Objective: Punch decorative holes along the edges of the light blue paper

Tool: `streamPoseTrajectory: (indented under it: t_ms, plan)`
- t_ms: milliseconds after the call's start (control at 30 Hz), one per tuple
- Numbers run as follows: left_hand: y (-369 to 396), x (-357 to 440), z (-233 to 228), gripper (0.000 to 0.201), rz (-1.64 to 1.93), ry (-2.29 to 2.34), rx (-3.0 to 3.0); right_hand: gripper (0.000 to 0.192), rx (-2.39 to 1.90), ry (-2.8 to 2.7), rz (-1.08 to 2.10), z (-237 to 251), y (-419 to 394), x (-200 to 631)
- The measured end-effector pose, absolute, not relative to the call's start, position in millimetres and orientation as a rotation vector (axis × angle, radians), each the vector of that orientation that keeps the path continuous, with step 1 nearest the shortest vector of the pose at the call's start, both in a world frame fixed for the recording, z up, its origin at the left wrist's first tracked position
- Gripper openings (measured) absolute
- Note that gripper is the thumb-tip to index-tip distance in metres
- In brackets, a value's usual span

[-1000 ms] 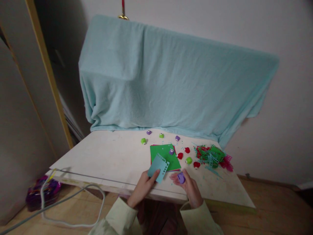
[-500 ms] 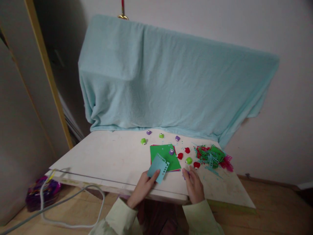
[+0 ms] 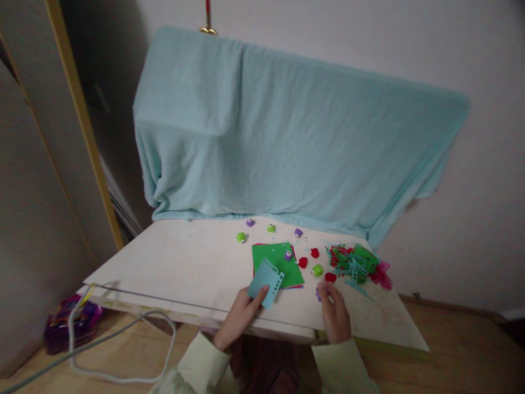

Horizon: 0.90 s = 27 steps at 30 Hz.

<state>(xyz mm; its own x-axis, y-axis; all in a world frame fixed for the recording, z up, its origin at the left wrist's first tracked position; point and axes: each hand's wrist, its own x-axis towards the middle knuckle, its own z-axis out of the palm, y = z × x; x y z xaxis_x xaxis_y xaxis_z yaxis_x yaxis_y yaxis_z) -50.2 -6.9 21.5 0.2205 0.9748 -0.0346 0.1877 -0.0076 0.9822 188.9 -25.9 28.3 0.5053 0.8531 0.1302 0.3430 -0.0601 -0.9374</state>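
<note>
At the near edge of the table (image 3: 172, 262), the left hand (image 3: 240, 316) pinches a light blue paper piece (image 3: 266, 282), already punched along one edge. The right hand (image 3: 335, 314) rests palm-down over a purple punch (image 3: 318, 294), grip unclear. Uncut green sheets (image 3: 276, 264) remain, scraps (image 3: 356, 264) far right.

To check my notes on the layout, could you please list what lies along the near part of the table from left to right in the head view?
Left hand → blue paper piece → purple punch → right hand → pile of paper scraps.
</note>
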Motion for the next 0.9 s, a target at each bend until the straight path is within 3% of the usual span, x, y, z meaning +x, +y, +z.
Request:
streamPoseTrajectory:
  t_ms: [200, 400, 533, 700, 900]
  plan:
    - [-8, -50, 21, 0.038, 0.945, 1.181, 1.413, 0.052, -1.778, -0.926, 0.905, 23, -30, 212]
    - [-8, -49, 21, 0.038, 0.956, 1.17, 1.418, 0.051, -1.765, -1.175, 0.191, 14, -29, 223]
    - [-8, -49, 22, 0.038, 0.969, 1.181, 1.418, 0.048, -1.723, -1.222, 0.079, 18, -28, 218]
    - [-7, -48, 19, 0.04, 0.953, 1.191, 1.411, 0.041, -1.684, -1.116, 0.489, 32, -35, 191]
    - [-7, -48, 19, 0.039, 0.953, 1.203, 1.403, 0.032, -1.336, -1.23, 0.991, 38, -40, 136]
